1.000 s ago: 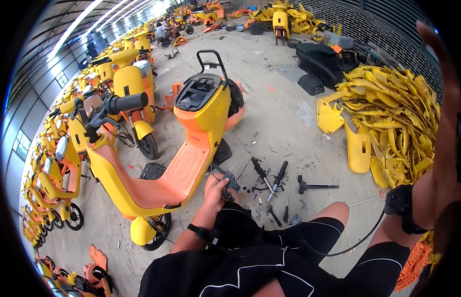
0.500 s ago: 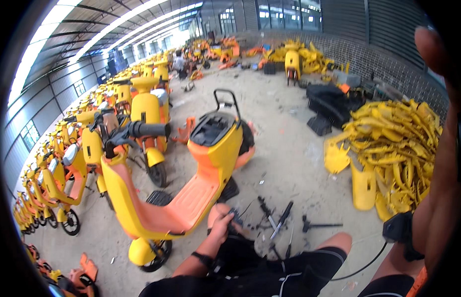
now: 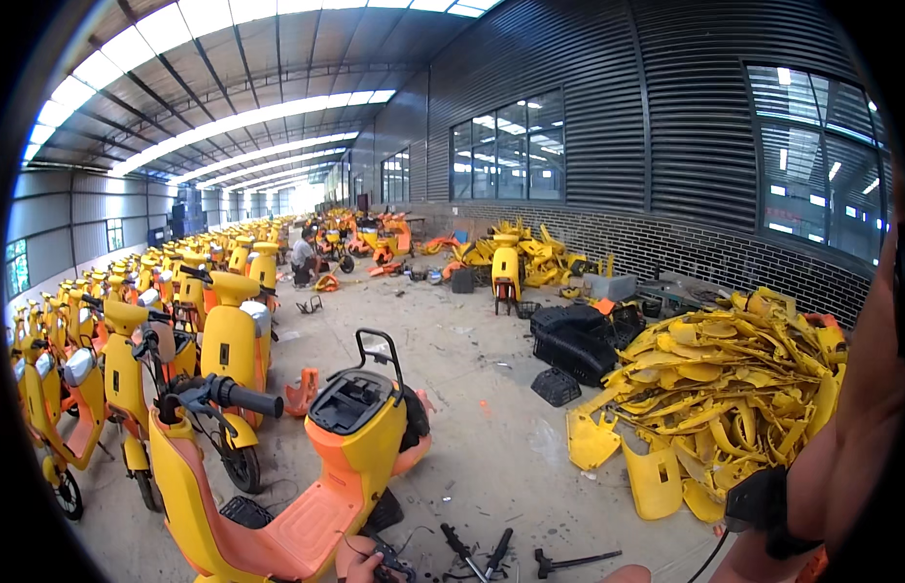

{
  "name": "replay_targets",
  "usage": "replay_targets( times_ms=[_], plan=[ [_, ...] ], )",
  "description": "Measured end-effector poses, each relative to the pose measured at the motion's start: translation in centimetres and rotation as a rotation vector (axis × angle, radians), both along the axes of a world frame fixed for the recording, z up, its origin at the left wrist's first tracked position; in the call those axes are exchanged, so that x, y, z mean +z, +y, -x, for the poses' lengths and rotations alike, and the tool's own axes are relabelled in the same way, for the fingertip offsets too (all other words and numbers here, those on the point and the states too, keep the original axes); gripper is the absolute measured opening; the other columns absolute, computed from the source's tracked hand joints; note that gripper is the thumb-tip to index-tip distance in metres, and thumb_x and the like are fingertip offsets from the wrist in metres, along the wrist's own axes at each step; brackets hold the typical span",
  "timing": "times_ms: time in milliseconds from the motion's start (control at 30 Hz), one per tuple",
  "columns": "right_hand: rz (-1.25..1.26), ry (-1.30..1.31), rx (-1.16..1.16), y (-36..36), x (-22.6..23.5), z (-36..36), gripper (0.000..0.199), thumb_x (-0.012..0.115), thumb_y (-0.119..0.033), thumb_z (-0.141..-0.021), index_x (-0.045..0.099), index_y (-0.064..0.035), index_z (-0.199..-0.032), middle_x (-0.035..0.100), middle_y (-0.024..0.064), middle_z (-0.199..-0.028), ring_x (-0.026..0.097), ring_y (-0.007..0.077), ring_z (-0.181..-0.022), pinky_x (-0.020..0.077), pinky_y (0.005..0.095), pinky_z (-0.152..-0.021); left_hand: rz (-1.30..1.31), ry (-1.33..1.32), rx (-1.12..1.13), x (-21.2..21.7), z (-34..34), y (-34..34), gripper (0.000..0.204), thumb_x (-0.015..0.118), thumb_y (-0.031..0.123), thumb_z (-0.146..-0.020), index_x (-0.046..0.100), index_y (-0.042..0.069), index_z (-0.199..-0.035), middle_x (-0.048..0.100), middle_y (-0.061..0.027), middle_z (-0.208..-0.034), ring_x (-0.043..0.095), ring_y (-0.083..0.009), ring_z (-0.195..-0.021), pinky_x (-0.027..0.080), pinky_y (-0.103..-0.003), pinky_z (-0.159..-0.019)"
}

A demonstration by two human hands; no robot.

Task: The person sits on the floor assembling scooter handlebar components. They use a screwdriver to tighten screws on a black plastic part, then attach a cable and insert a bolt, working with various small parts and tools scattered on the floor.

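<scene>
My left hand [image 3: 358, 561] is at the lower edge, in front of the scooter's footboard. Its fingers close round a small dark grey part [image 3: 394, 565], partly cut off by the frame. My right forearm [image 3: 861, 418] rises along the right rim; its hand lies beyond the visible picture. Nearest my left hand stands a yellow and orange electric scooter [image 3: 333, 491] with an uncovered black seat bay [image 3: 352, 400]. On the floor to the hand's right lie two black-handled tools [image 3: 498, 551] and a dark T-shaped tool [image 3: 579, 561].
A high heap of yellow body panels [image 3: 725, 389] spreads at the right, beside black plastic bins [image 3: 574, 342]. Rows of yellow scooters [image 3: 229, 335] fill the left. Farther back a person [image 3: 304, 257] crouches among orange parts. A black strapped-on box [image 3: 759, 498] with a cable is at lower right.
The view has tilted up, so the scooter and my left hand sit lower in it. My raised right hand, partly seen before, has passed out of view.
</scene>
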State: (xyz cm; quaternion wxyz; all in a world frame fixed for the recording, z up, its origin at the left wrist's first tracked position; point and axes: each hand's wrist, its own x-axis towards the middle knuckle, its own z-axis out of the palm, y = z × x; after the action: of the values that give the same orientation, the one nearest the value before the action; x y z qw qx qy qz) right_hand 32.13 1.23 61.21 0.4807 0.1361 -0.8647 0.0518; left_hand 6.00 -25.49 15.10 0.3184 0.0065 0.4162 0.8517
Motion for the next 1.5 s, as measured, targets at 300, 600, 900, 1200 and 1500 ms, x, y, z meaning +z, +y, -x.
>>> replay_targets(
  times_ms=[300,600,900,1200,1500],
  plan=[
    [-0.003,-0.037,-0.085,0.1,0.2,0.8,0.065,0.074,-0.031,-0.081,0.051,0.0029,-0.132,0.060,0.0162,-0.124,0.056,0.0249,-0.116,0.0421,0.0364,-0.100,0.272,0.221,-0.025,-4.3,1.7,3.2,0.019,0.064,0.020,-0.095,0.060,0.008,-0.109,0.058,0.0000,-0.078,0.054,-0.0118,-0.063,0.044,-0.024,-0.056],
    [-0.025,-0.010,-0.133,-2.0,0.3,1.0,0.066,0.074,-0.031,-0.081,0.051,0.0030,-0.132,0.060,0.0161,-0.123,0.057,0.0247,-0.115,0.0425,0.0363,-0.100,0.270,0.338,-0.006,-3.6,2.7,3.1,0.020,0.064,0.021,-0.095,0.061,0.005,-0.108,0.059,-0.0006,-0.078,0.054,-0.0119,-0.064,0.044,-0.025,-0.057],
    [-0.008,-0.058,-0.165,-2.6,0.2,1.6,0.067,0.074,-0.031,-0.081,0.051,0.0031,-0.133,0.061,0.0161,-0.123,0.057,0.0245,-0.114,0.0428,0.0362,-0.099,0.286,0.355,0.013,-3.9,2.2,2.7,0.023,0.064,0.022,-0.096,0.061,0.003,-0.107,0.059,-0.0012,-0.077,0.054,-0.0119,-0.065,0.044,-0.025,-0.058],
    [-0.075,-0.139,-0.107,-2.1,-1.3,3.4,0.067,0.074,-0.031,-0.081,0.050,0.0033,-0.134,0.061,0.0161,-0.122,0.058,0.0243,-0.114,0.0432,0.0360,-0.099,0.269,0.412,0.123,-6.0,0.5,0.4,0.025,0.065,0.023,-0.096,0.061,0.001,-0.107,0.060,-0.0019,-0.077,0.054,-0.0120,-0.066,0.044,-0.026,-0.059],
    [-0.128,-0.167,-0.121,-2.9,-3.6,0.1,0.068,0.074,-0.031,-0.081,0.050,0.0034,-0.135,0.062,0.0160,-0.122,0.058,0.0241,-0.113,0.0436,0.0359,-0.099,0.098,0.185,-0.076,-8.3,2.0,4.8,0.009,0.063,0.007,-0.094,0.058,0.000,-0.097,0.062,-0.0075,-0.079,0.060,-0.0182,-0.070,0.050,-0.031,-0.065]
  ],
)
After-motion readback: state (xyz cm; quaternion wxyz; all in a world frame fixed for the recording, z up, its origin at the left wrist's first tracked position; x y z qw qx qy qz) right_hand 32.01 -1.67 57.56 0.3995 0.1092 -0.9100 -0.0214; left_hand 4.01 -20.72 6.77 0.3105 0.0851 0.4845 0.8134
